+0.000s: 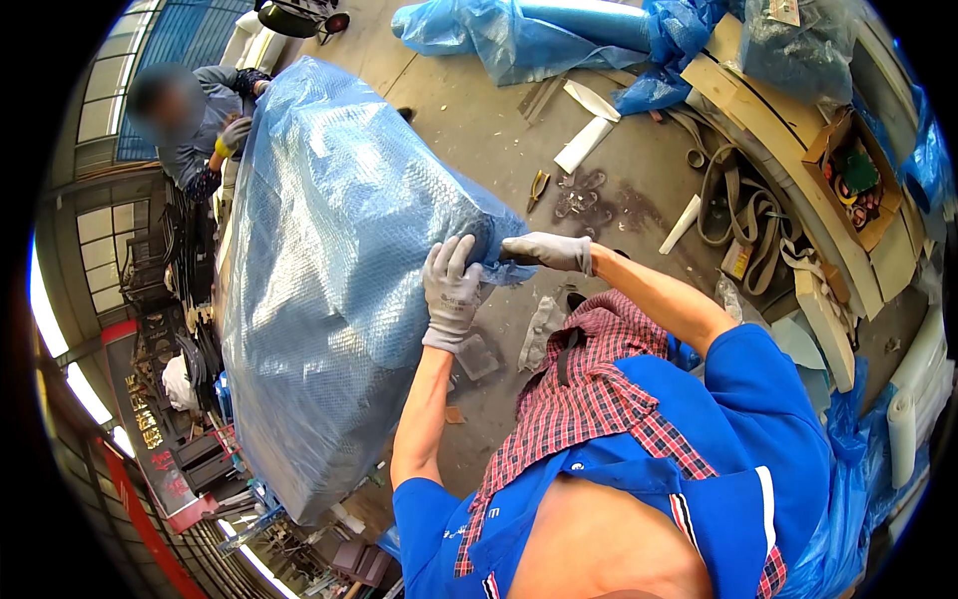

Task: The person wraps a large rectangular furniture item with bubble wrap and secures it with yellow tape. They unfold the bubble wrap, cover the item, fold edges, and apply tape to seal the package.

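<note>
A large bulky object is covered in blue bubble wrap [329,230], and what lies under the wrap is hidden. My left hand [454,290], in a pale grey glove, rests its stretched fingers against the wrap near the object's right-hand corner. Just to the right of it, my right hand [551,252], gloved alike, is closed on a bunched edge of the same bubble wrap. The gathered film bulges between both hands.
Across the wrapped object a co-worker [200,125] stands with a gloved hand at its edge. Yellow-handled pliers [538,190] lie on the floor. To the right are a coiled strap [733,205], a cardboard box [856,180] of odds and ends, and a roll of blue wrap [589,25] farther back.
</note>
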The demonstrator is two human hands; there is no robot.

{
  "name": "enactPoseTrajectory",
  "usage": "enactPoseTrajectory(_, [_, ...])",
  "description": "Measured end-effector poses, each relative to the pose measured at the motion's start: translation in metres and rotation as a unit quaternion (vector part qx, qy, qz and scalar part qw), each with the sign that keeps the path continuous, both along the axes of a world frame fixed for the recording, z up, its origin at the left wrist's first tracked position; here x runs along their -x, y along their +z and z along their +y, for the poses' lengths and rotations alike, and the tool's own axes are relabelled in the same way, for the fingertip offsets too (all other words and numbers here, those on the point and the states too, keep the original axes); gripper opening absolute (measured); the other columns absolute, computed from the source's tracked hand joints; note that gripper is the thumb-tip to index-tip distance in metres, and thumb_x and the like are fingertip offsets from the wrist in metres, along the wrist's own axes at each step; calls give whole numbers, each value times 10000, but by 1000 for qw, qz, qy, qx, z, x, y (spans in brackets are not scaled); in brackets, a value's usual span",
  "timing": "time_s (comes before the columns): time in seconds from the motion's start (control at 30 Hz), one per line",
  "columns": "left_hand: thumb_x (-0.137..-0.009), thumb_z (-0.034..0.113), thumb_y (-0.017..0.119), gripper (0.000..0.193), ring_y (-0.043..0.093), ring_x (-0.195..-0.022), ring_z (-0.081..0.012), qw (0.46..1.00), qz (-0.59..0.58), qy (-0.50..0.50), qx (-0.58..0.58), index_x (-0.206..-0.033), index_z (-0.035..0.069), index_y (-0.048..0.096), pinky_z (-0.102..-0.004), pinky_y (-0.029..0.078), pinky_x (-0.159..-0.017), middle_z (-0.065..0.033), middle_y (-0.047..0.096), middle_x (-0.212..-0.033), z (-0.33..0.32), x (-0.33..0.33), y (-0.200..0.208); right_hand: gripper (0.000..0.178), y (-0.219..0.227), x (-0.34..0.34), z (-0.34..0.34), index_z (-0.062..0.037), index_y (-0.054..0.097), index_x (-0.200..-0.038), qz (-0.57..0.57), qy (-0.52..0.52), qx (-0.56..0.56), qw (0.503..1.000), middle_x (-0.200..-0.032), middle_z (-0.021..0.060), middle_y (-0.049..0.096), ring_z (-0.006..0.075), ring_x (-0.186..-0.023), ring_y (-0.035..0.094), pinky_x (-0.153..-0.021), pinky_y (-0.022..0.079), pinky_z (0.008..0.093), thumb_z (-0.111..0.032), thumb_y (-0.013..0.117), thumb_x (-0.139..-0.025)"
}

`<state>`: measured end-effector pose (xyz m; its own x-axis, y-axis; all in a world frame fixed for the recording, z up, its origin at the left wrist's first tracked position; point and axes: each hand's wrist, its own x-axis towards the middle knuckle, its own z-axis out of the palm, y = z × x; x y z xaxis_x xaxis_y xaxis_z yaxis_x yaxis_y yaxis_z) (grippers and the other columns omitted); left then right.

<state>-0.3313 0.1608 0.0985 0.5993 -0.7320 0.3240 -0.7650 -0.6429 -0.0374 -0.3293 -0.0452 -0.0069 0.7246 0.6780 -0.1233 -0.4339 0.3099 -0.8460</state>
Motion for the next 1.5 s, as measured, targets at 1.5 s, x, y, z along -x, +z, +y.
enactPoseTrajectory(1.5, [-708,319,735,806,349,-1301,-341,963,-12,267,-19,-1348,-11,374,-463,260,-1093,-188,409,-1377,-14,16,-17,309,-17,139,-158,-58,625,-958,-160,-235,579,764,-976,177,633,355,-959,598,-810,471,451,-338,520,-878])
